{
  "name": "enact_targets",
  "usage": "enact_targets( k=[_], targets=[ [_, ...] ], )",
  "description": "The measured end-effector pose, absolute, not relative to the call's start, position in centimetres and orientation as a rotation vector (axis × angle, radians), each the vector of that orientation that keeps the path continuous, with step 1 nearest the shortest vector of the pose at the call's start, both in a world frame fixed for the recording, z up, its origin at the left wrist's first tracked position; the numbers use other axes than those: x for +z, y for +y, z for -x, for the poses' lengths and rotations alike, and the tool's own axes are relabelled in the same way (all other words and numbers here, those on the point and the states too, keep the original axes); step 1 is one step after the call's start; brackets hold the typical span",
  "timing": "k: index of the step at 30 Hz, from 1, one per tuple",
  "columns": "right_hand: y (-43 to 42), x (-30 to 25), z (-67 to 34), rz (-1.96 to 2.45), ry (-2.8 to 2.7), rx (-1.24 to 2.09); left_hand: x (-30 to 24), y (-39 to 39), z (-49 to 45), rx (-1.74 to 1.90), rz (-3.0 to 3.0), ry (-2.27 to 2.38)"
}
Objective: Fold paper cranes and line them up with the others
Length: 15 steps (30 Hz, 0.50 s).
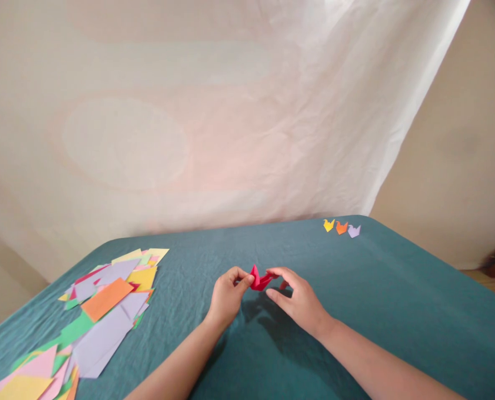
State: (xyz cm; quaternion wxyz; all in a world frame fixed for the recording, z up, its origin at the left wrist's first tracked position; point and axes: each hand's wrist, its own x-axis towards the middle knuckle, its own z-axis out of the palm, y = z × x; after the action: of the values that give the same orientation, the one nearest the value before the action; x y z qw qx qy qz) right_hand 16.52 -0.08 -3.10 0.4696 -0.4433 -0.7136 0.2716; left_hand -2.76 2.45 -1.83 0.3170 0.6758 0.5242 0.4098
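Observation:
A small red origami crane (259, 280) is held just above the teal cloth, near the middle of the head view. My left hand (229, 293) pinches its left side between thumb and forefinger. At the crane's right tip is my right hand (295, 300), its thumb and forefinger spread apart. The right forefinger reaches the tip and seems to touch it, while the thumb stays below, off the paper. Shadows of both hands fall on the cloth underneath.
Coloured paper sheets (105, 339) lie in a loose, overlapping heap along the left of the table (380, 333). Toward the far right edge stand three folded paper cranes in a row: yellow (329, 225), orange (341, 228) and lilac (354, 231). A pale sheet (239, 133) hangs behind.

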Motion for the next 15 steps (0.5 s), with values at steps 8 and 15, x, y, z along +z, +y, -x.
enact_targets(
  k=[8,15],
  targets=[
    [0.6,-3.6,-16.7,1.067,-1.599,0.950,-3.1,2.8,2.1,1.070,-1.439,1.040],
    [0.7,-3.9,-16.5,1.072,-1.636,0.930,-2.5,1.8,1.6,1.003,-1.542,0.970]
  ],
)
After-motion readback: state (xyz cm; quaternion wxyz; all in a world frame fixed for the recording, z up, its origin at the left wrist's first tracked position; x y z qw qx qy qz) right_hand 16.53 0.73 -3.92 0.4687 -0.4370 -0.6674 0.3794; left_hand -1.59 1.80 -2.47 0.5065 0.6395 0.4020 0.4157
